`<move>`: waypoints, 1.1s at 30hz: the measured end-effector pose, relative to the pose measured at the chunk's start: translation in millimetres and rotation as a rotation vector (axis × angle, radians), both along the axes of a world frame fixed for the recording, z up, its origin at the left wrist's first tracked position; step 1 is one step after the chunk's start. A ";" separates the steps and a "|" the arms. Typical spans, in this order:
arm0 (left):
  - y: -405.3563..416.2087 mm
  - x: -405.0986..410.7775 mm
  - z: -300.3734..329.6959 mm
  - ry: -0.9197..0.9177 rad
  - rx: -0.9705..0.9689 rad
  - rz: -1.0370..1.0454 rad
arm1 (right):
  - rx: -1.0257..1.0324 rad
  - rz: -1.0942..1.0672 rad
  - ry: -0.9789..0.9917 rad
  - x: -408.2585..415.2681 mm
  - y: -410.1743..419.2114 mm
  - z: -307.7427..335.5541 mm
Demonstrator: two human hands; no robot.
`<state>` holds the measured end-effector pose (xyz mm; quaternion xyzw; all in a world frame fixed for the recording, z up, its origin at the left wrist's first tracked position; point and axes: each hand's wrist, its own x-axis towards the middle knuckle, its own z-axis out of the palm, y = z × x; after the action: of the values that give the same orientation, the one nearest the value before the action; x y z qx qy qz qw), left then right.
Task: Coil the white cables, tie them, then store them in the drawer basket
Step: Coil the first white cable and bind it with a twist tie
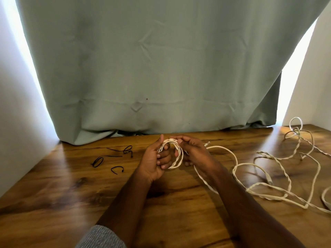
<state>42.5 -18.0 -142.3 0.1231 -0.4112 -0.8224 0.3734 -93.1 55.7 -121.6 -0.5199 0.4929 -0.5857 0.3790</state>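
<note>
Small coil of white cable held upright between both hands above the worktop. Left hand has its fingers curled through the loops; right hand pinches the top of the coil. The loose cable trails rightward, nearer the right hand. Black ties lie to the left; a green curtain hangs behind.

Daylight is admitted past both edges of the curtain, blown out at upper left and right. Glare is thrown across the table. Motion blur is seen lower left; edges are bowed.
</note>
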 end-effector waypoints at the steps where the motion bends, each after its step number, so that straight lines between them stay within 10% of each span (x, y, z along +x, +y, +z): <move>1: -0.4 1.1 1.6 0.033 0.014 -0.019 | 0.011 0.033 -0.069 -0.7 0.8 0.9; 4: -1.0 3.0 6.3 0.148 0.073 -0.023 | 0.029 0.044 -0.089 -3.5 1.2 0.1; 19: -10.9 6.2 16.3 0.227 0.068 0.157 | 0.149 -0.027 1.325 -6.9 6.8 3.7; 33: 7.6 -17.4 5.9 -0.394 -0.480 0.335 | -0.195 0.021 1.124 -9.1 15.1 20.9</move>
<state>25.1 -10.5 -136.4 0.2540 -0.6311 -0.5900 0.4348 -102.2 70.8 -100.6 -0.7890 0.5573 -0.2581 0.0144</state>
